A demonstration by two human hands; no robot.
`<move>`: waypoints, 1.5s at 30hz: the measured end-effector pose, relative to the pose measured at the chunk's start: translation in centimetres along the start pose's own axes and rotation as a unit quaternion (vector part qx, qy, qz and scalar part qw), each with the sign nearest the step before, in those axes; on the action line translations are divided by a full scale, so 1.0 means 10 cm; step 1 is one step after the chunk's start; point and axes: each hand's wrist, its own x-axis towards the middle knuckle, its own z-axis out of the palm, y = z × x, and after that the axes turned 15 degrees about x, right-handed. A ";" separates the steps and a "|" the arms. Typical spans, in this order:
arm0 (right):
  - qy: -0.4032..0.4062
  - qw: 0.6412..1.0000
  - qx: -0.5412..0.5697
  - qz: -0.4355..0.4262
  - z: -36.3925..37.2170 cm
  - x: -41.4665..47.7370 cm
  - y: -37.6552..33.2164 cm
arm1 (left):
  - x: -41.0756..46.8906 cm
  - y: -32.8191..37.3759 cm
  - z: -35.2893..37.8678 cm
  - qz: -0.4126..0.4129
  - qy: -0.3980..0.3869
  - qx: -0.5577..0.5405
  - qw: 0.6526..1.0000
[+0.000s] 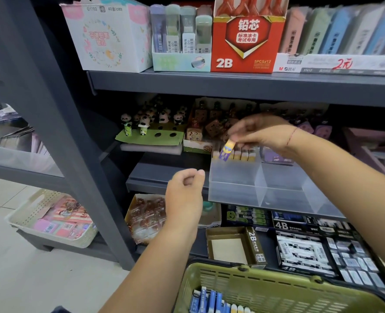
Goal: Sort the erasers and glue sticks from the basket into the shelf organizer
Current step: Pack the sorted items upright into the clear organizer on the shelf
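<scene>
The right hand pinches a small yellow-and-purple glue stick between thumb and fingertips. It holds the stick tilted, lower end first, over the back left compartment of the clear organizer. The blur makes it hard to be sure the piece is a glue stick and not an eraser. A row of like pieces already stands upright along the back wall of that compartment. The stick is held at the left end of the row, which is probably where it will go, so that like things stay together. Pinching it near the top leaves the lower end free to slip in beside its neighbours.

The organizer sits on the middle shelf and juts forward past the shelf's front edge. Its front compartments hold nothing that can be seen.

The left hand hangs in front of the shelf edge, just left of the organizer. Its fingers are loosely curled, it holds nothing, and it touches nothing. It seems to be waiting, placed well to reach down for the next piece.

The green basket is at the bottom of the view, close to the person. Blue and yellow pieces still stand in it, so much of the sorting is left to do.
</scene>
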 end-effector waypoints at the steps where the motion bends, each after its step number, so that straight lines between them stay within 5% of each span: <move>1: 0.033 0.999 -0.027 -0.007 -0.06 0.03 0.00 | 0.02 -0.03 0.00 0.014 -0.009 0.028 0.999; 6: 0.055 0.953 -0.298 -0.028 -0.12 0.16 0.10 | 0.02 -0.11 0.05 0.042 -0.101 0.085 0.990; 16: 0.045 0.906 -0.418 -0.060 0.06 0.28 0.39 | 0.00 -0.11 0.15 0.038 -0.110 0.066 0.991; 27: 0.090 0.940 -0.316 -0.091 0.05 0.08 0.34 | 0.05 -0.26 0.12 0.062 -0.082 0.073 0.992; 32: 0.154 0.964 -0.057 -0.211 0.30 -1.00 0.52 | -0.04 -0.54 -0.01 0.091 -0.040 0.154 0.983; 34: 0.131 0.980 0.002 -0.150 0.52 -1.48 0.95 | -0.12 -0.74 -0.05 0.100 -0.044 0.214 0.971; 37: 0.059 0.995 -0.018 0.076 0.78 -1.98 2.05 | -0.19 -1.19 -0.08 0.064 -0.070 0.302 0.949; 41: 0.102 0.926 0.029 0.362 0.86 -2.36 3.24 | -0.36 -1.79 -0.09 0.021 -0.156 0.429 0.889; 45: 0.177 0.855 0.102 0.478 0.96 -2.35 3.58 | -0.54 -1.97 -0.05 0.010 -0.129 0.442 0.887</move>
